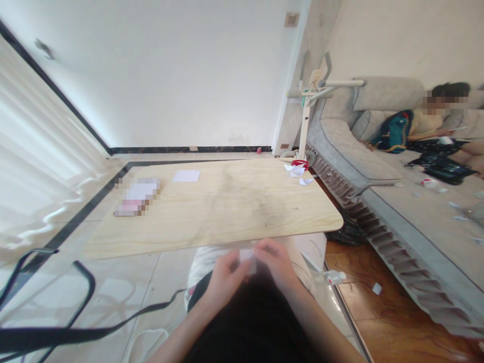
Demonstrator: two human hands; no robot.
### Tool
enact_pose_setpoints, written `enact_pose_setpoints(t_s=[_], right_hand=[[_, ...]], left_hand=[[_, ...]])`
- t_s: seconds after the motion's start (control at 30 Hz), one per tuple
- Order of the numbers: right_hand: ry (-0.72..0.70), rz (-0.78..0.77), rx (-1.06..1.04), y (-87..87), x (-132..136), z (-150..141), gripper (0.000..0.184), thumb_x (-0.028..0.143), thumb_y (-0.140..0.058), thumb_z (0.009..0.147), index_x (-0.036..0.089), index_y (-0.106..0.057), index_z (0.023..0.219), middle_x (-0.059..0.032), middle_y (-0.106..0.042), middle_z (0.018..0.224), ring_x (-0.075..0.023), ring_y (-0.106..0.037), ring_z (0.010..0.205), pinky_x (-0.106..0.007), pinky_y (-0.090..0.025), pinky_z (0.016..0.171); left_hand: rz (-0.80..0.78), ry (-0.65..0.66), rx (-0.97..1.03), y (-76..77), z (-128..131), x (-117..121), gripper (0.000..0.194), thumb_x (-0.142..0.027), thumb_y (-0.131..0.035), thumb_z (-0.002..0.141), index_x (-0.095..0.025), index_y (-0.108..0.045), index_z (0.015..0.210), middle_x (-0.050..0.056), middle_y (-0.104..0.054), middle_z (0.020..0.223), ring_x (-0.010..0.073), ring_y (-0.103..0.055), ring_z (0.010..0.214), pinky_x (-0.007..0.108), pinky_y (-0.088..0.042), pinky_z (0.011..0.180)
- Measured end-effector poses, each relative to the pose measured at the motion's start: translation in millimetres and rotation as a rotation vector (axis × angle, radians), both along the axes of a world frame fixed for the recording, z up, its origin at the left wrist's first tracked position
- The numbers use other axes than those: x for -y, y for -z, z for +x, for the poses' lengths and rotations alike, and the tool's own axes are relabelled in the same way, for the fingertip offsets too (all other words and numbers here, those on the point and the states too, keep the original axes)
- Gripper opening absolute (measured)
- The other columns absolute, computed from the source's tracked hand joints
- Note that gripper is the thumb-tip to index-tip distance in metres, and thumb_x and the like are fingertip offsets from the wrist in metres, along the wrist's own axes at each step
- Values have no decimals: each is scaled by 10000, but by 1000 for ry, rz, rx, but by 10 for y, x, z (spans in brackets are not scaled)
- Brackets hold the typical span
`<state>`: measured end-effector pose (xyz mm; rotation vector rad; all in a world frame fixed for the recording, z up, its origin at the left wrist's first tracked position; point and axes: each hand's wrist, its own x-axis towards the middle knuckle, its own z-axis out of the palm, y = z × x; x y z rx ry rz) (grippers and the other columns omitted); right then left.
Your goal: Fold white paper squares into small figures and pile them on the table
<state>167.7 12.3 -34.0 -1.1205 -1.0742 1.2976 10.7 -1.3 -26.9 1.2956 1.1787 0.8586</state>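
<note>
Just off the near edge of the wooden table (212, 212), a small white piece of paper (247, 261) is held between both hands, over my lap. My left hand (229, 272) pinches its left side. My right hand (274, 259) grips the upper right corner with thumb and fingers. The paper looks folded, though blur hides its creases. On the table's far right lie several folded white paper pieces (297, 171) beside a red object (300, 164). A flat stack of white paper (186, 175) rests toward the back left.
A blurred-out box-like item (138, 196) sits at the table's left. To the right, a person (434, 121) sits on a grey sofa (378, 201) with a blue backpack (397, 132). A plastic bottle (336, 277) and a paper scrap (377, 288) are low at the right.
</note>
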Motion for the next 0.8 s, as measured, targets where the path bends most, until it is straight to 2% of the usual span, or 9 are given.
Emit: enact_pose_setpoints(t_s=[0.2, 0.33, 0.5, 0.7, 0.8], right_hand=[[3, 49, 60, -31, 20, 2, 135, 242, -688, 735, 179, -666, 618, 18, -611, 591, -139, -527, 585, -255, -409, 578], [-18, 77, 119, -47, 34, -8, 137, 231, -674, 752, 183, -656, 625, 23, -591, 591, -136, -512, 591, -252, -402, 576], [-53, 96, 161, -84, 49, -18, 140, 257, -650, 794, 187, -648, 673, 16, -599, 619, -144, -527, 609, -259, -411, 586], [-65, 118, 234, -92, 59, -9, 143, 262, -630, 817, 181, -635, 699, 11, -601, 650, -151, -531, 639, -271, -414, 619], [-82, 102, 228, -88, 55, -3, 154, 272, -631, 816, 178, -628, 694, 10, -594, 649, -152, -526, 641, -273, -411, 618]], left_hand=[[9, 43, -16, -24, 6, -7, 291, -413, -602, 853, -143, -709, 880, 40, -697, 762, 175, -629, 655, 262, -513, 606], [114, 0, -86, -63, 0, -17, 305, -399, -565, 875, -143, -712, 799, 32, -692, 754, 186, -615, 733, 261, -488, 670], [94, 7, -125, -65, -12, -39, 335, -429, -546, 888, -144, -714, 834, 32, -703, 777, 189, -610, 749, 261, -463, 670], [137, -19, -204, -74, -15, -52, 340, -423, -561, 868, -144, -645, 693, -6, -597, 632, 144, -516, 617, 238, -389, 576], [151, -1, -233, -109, -12, -49, 324, -408, -557, 858, -145, -638, 688, -10, -578, 621, 144, -511, 616, 237, -374, 567]])
